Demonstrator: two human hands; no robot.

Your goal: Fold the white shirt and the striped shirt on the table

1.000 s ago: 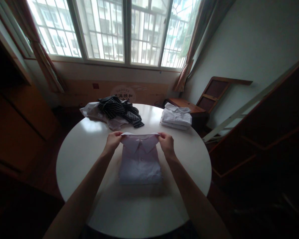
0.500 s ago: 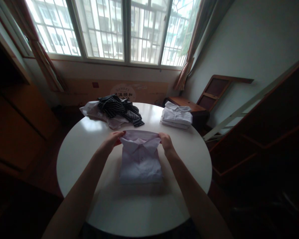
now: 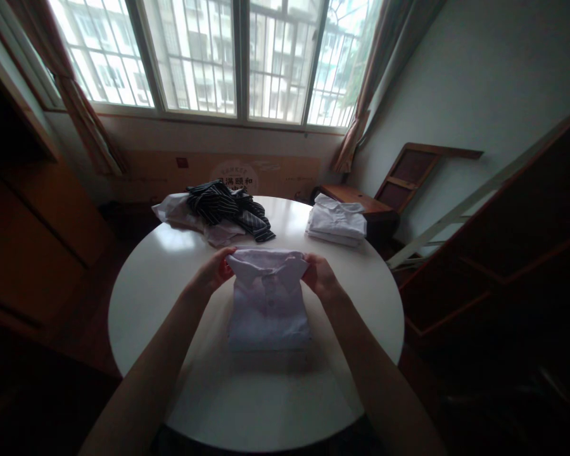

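A folded pale lilac shirt [image 3: 268, 311] lies on the round white table [image 3: 180, 297], its collar toward the window. My left hand [image 3: 215, 271] grips the left end of the collar. My right hand [image 3: 319, 276] grips the collar's right end. Both hands rest at the far edge of the folded shirt, with my forearms stretched over the table on either side of it.
A heap of dark striped and pale clothes [image 3: 218, 213] lies at the table's far left. A stack of folded white shirts [image 3: 336, 224] sits at the far right edge. Behind it stand a wooden side table [image 3: 361, 204] and leaning boards; a dark cabinet is at left.
The collar, spread flat and wide a second ago, has been folded down and drawn in. Both hands have come slightly closer to each other and toward me.
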